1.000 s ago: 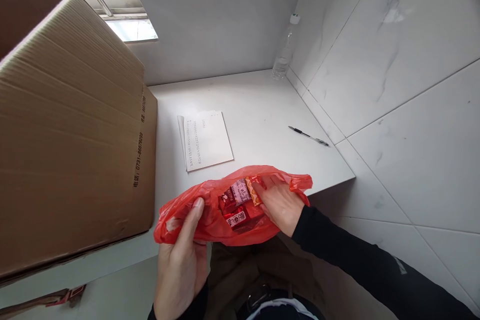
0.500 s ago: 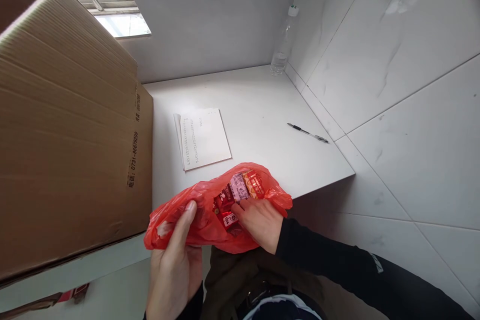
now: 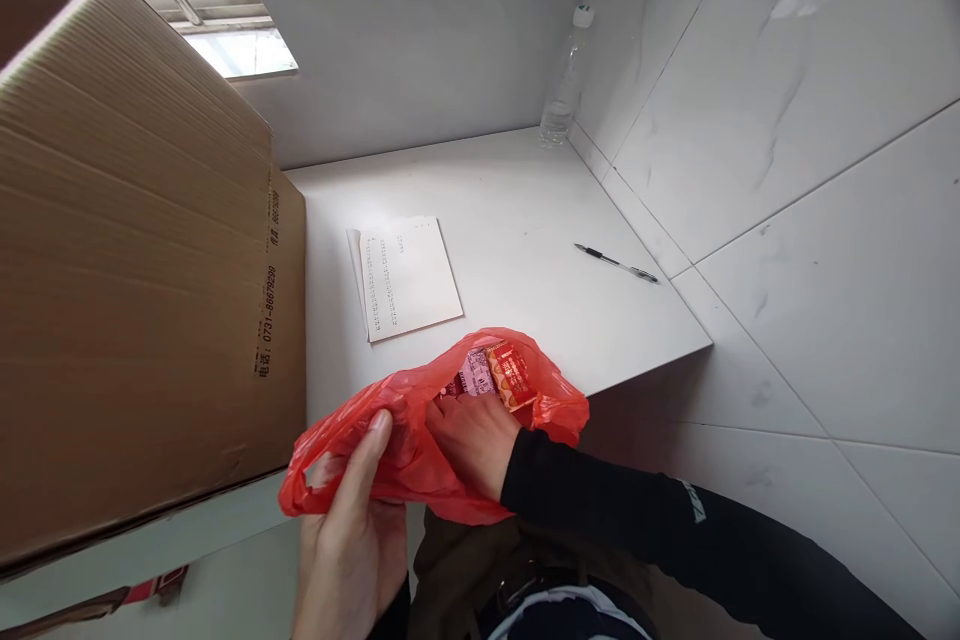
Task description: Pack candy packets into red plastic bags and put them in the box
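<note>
A red plastic bag point(image 3: 397, 440) hangs at the near edge of the white counter point(image 3: 510, 220). My left hand point(image 3: 352, 530) grips the bag's near rim by its handle, thumb on top. My right hand point(image 3: 472, 440) reaches inside the bag's mouth, its fingers buried among small wrapped snack packets point(image 3: 495, 375) in red, pink and orange. The fingertips are hidden by the bag, so what they hold cannot be made out.
A large cardboard box point(image 3: 135, 260) stands on the left of the counter. A printed sheet of paper point(image 3: 405, 275) lies behind the bag, a black pen point(image 3: 616, 263) to the right near the tiled wall, and a clear plastic bottle point(image 3: 564, 90) in the far corner.
My right hand has moved left and deeper into the bag, now covering the lower packets. The bag has shifted slightly left with my left hand.
</note>
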Motion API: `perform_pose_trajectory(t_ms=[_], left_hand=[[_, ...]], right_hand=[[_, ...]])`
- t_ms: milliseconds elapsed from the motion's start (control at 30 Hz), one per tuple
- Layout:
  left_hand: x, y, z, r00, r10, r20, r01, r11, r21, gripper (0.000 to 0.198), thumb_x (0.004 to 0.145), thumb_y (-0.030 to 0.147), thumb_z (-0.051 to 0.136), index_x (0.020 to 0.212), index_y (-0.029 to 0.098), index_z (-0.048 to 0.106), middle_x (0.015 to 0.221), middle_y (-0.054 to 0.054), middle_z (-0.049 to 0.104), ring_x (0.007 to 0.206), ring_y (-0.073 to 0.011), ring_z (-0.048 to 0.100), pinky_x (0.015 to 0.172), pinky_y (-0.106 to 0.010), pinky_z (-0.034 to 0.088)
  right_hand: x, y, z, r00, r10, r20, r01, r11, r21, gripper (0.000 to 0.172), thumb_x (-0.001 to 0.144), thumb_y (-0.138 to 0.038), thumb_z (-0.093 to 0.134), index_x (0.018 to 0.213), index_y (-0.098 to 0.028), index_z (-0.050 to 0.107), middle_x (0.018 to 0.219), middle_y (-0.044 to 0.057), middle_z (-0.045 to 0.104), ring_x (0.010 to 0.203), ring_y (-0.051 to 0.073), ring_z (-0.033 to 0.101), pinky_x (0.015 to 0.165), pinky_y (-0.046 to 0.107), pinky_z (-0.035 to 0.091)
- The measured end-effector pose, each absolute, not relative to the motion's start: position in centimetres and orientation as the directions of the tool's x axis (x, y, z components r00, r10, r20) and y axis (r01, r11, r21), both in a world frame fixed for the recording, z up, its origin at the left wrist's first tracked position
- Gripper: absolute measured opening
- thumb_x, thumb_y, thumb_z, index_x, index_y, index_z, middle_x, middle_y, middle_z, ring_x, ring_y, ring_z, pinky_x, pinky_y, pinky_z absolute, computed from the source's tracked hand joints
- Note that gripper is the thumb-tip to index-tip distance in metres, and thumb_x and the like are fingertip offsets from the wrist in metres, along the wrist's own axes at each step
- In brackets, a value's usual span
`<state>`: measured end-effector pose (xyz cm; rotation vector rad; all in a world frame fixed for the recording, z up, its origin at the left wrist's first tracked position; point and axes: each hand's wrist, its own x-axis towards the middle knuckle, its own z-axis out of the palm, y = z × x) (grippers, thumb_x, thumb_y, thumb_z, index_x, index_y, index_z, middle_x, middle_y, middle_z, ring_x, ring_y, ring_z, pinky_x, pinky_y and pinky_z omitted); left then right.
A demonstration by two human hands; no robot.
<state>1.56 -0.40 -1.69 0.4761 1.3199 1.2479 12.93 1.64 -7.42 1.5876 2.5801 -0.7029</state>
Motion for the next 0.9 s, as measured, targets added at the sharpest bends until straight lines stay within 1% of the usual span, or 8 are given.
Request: perform_pose_trajectory(t_ms=[167, 333, 500, 567, 633, 700, 833, 900], left_hand=[[1.3, -0.5, -1.5, -0.265, 0.833, -0.485, -0.42, 0.353, 0.836, 0.017, 0.073, 0.033, 0.085, 0.085, 0.022, 0.079, 0.085, 0.0, 0.075, 0.075, -0.0154, 0.072, 0.065, -0.016, 0.061], [1.2, -0.5, -1.4, -0.256, 0.827, -0.501, -0.423, 0.371, 0.827, 0.024, 0.069, 0.034, 0.088, 0.088, 0.022, 0.078, 0.085, 0.0, 0.075, 0.076, -0.017, 0.072, 0.068, -0.019, 0.063], [1.4, -0.8, -1.3, -0.267, 0.803, -0.533, -0.476, 0.371, 0.797, 0.019, 0.069, 0.031, 0.089, 0.081, 0.021, 0.077, 0.081, 0.002, 0.074, 0.068, -0.0124, 0.069, 0.075, -0.02, 0.063], [1.4, -0.8, -1.2, -0.27, 0.798, -0.539, -0.486, 0.37, 0.792, 0.018, 0.07, 0.031, 0.088, 0.081, 0.022, 0.077, 0.082, 0.001, 0.074, 0.076, -0.0154, 0.072, 0.078, -0.022, 0.063], [1.3, -0.9, -1.2, -0.281, 0.792, -0.542, -0.474, 0.377, 0.796, 0.02, 0.07, 0.033, 0.087, 0.083, 0.022, 0.076, 0.084, 0.0, 0.075, 0.089, -0.0212, 0.074, 0.08, -0.025, 0.063], [1.2, -0.9, -1.2, -0.284, 0.786, -0.549, -0.461, 0.391, 0.797, 0.023, 0.069, 0.035, 0.087, 0.085, 0.022, 0.076, 0.087, -0.002, 0.076, 0.097, -0.0262, 0.073, 0.08, -0.028, 0.064], [1.1, -1.0, -1.3, -0.264, 0.781, -0.566, -0.463, 0.412, 0.785, 0.032, 0.064, 0.038, 0.091, 0.087, 0.022, 0.076, 0.092, -0.003, 0.077, 0.1, -0.0292, 0.073, 0.082, -0.031, 0.064], [1.0, -1.0, -1.4, -0.26, 0.776, -0.575, -0.465, 0.421, 0.779, 0.036, 0.06, 0.038, 0.092, 0.088, 0.022, 0.076, 0.092, -0.003, 0.077, 0.1, -0.0296, 0.073, 0.082, -0.031, 0.064]], right_hand=[[13.0, 2.2, -9.0, -0.449, 0.853, -0.264, 0.874, 0.359, -0.329, 0.023, 0.098, -0.025, 0.052, 0.116, -0.012, 0.057, 0.103, 0.014, 0.072, 0.084, 0.028, 0.072, 0.065, 0.038, 0.054], [13.3, 2.4, -9.0, -0.45, 0.852, -0.267, 0.877, 0.366, -0.313, 0.019, 0.098, -0.016, 0.048, 0.113, -0.012, 0.058, 0.104, 0.014, 0.072, 0.085, 0.026, 0.073, 0.066, 0.036, 0.053], [12.9, 2.6, -9.1, -0.479, 0.83, -0.286, 0.862, 0.384, -0.331, 0.031, 0.097, -0.038, 0.057, 0.119, -0.016, 0.059, 0.098, 0.012, 0.074, 0.079, 0.027, 0.072, 0.065, 0.037, 0.052], [12.7, 2.7, -9.0, -0.481, 0.824, -0.301, 0.862, 0.38, -0.337, 0.029, 0.097, -0.039, 0.057, 0.115, -0.017, 0.062, 0.092, 0.01, 0.075, 0.078, 0.027, 0.072, 0.064, 0.036, 0.051], [12.8, 2.8, -8.5, -0.478, 0.826, -0.298, 0.862, 0.376, -0.34, 0.021, 0.099, -0.034, 0.053, 0.107, -0.018, 0.065, 0.091, 0.008, 0.076, 0.077, 0.025, 0.072, 0.063, 0.035, 0.049], [12.9, 2.9, -7.8, -0.467, 0.837, -0.284, 0.866, 0.369, -0.337, 0.021, 0.101, -0.028, 0.048, 0.099, -0.02, 0.067, 0.09, 0.006, 0.076, 0.075, 0.024, 0.071, 0.061, 0.034, 0.046], [13.2, 3.3, -6.8, -0.419, 0.873, -0.249, 0.882, 0.326, -0.34, 0.026, 0.101, -0.022, 0.046, 0.089, -0.019, 0.069, 0.085, 0.006, 0.074, 0.075, 0.023, 0.069, 0.06, 0.033, 0.044], [13.2, 3.4, -6.8, -0.399, 0.886, -0.235, 0.89, 0.313, -0.333, 0.024, 0.1, -0.017, 0.045, 0.096, -0.018, 0.069, 0.093, 0.008, 0.074, 0.086, 0.024, 0.069, 0.062, 0.034, 0.045]])
